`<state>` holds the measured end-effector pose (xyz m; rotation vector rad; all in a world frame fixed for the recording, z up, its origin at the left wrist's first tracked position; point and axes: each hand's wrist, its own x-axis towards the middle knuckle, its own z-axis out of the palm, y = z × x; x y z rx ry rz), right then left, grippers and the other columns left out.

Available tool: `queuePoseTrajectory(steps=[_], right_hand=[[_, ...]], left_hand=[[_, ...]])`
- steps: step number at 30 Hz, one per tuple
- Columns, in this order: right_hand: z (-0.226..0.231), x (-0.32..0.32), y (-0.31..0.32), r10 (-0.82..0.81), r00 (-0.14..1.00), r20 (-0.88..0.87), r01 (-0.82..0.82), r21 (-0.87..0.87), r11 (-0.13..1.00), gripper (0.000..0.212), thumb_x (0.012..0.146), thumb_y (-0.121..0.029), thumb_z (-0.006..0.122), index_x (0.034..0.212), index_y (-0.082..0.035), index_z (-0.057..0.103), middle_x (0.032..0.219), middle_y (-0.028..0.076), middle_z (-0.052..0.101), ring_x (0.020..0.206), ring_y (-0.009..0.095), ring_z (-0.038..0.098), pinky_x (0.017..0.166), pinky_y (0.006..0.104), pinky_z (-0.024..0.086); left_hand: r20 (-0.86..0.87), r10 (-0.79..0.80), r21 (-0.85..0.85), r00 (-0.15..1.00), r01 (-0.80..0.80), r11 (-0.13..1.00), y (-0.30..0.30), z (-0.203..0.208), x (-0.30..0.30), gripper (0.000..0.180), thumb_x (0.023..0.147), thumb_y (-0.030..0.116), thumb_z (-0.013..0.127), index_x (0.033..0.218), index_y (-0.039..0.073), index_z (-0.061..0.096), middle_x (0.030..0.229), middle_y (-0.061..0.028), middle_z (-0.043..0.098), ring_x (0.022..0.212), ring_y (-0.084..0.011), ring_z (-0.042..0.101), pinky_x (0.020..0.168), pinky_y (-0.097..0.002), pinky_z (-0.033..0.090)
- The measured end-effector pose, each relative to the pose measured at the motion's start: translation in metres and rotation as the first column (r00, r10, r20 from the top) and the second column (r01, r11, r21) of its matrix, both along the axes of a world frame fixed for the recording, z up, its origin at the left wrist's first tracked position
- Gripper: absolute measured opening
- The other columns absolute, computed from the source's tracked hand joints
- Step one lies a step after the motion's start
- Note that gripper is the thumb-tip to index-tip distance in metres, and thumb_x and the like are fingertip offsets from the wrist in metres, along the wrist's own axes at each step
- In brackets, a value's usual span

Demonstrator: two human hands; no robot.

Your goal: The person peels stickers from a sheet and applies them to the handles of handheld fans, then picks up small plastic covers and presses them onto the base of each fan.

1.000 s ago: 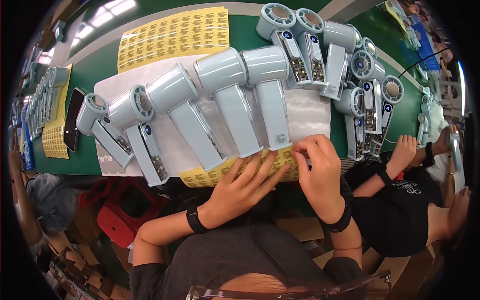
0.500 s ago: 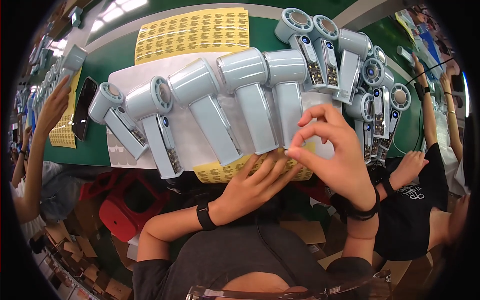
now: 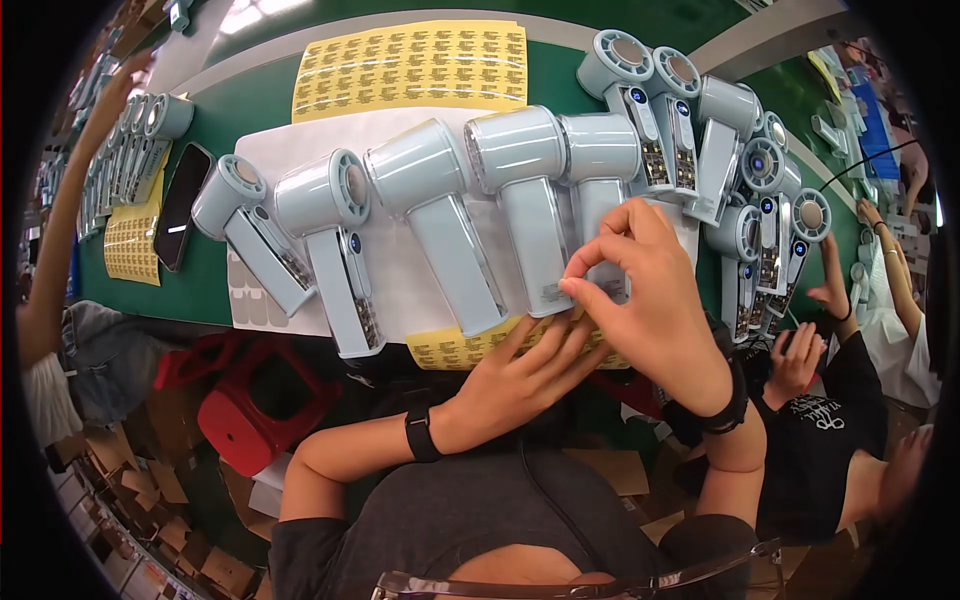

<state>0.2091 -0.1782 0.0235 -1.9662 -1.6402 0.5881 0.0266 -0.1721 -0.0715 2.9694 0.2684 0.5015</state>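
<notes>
Several pale blue handheld fans lie in a row on a white sheet [image 3: 420,305]. My right hand [image 3: 650,300] has thumb and forefinger pinched at the right edge of a small clear printed label [image 3: 548,296]. That label lies against the lower handle of one fan [image 3: 535,235]; how much of it sticks down is not clear. My left hand [image 3: 515,375] rests with fingers stretched out across a yellow label sheet [image 3: 450,348], fingertips close to the handle's bottom end. Another fan [image 3: 600,150] beside it is partly hidden behind my right hand.
A larger yellow label sheet [image 3: 410,65] lies at the back of the green table. More fans [image 3: 760,190] crowd together at the right. A dark phone [image 3: 183,205] lies at the left. A red stool [image 3: 250,410] stands below the table edge. Co-workers' arms show at both sides.
My right hand has moved down and left to the fan handle's lower end, where the label's print now shows. My left hand stays near the handle's bottom. The view has shifted slightly.
</notes>
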Motion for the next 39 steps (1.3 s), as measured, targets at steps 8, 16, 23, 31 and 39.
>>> queuePoseTrajectory(steps=[8,16,23,31,39], right_hand=[[-0.036,-0.013,-0.038,-0.044,0.946,0.322,-0.126,0.488,0.864,0.014,0.078,0.005,0.072,0.087,-0.001,0.065,0.086,0.009,0.056,0.072,0.025,0.057,0.065,0.0282,0.047],[-0.038,-0.014,-0.073,-0.38,0.91,-0.166,0.402,0.129,0.906,0.011,0.081,0.007,0.07,0.089,0.002,0.063,0.084,0.007,0.06,0.066,0.018,0.059,0.061,0.0277,0.048],[-0.045,-0.014,-0.071,-0.359,0.933,-0.005,0.358,0.102,0.928,0.013,0.08,0.006,0.071,0.09,0.004,0.063,0.084,0.008,0.06,0.064,0.015,0.059,0.058,0.0266,0.046],[-0.019,-0.03,-0.077,-0.363,0.893,-0.267,0.358,-0.071,0.931,0.008,0.08,0.005,0.071,0.086,0.003,0.065,0.087,0.008,0.061,0.068,0.014,0.06,0.063,0.0252,0.046],[0.028,-0.027,-0.029,-0.117,0.955,-0.272,0.142,0.072,0.987,0.012,0.075,-0.003,0.078,0.082,-0.003,0.068,0.094,0.007,0.06,0.084,0.023,0.059,0.071,0.0335,0.048]], left_hand=[[-0.008,-0.013,-0.042,1.0,0.013,0.999,0.003,0.002,0.001,0.056,0.089,0.02,0.052,0.144,0.014,0.051,0.142,-0.0122,0.05,0.133,-0.026,0.047,0.112,-0.0428,0.037],[0.012,0.022,-0.061,1.0,-0.021,0.998,0.002,0.0,0.006,0.054,0.091,0.02,0.051,0.144,0.012,0.051,0.142,-0.0156,0.048,0.132,-0.0261,0.048,0.113,-0.0392,0.036],[0.025,0.034,-0.119,0.999,-0.031,0.992,0.004,0.008,-0.005,0.053,0.089,0.033,0.061,0.14,0.018,0.057,0.143,-0.0119,0.051,0.131,-0.0257,0.051,0.113,-0.0426,0.035],[-0.022,0.049,-0.035,0.999,-0.05,0.998,0.008,0.004,-0.016,0.05,0.088,0.04,0.065,0.136,0.023,0.061,0.147,-0.0103,0.05,0.133,-0.0228,0.051,0.115,-0.0457,0.032],[0.032,-0.018,-0.047,0.999,0.019,0.999,0.01,-0.005,-0.014,0.05,0.087,0.021,0.057,0.137,0.016,0.055,0.142,-0.0125,0.052,0.131,-0.0245,0.049,0.114,-0.0471,0.033]])
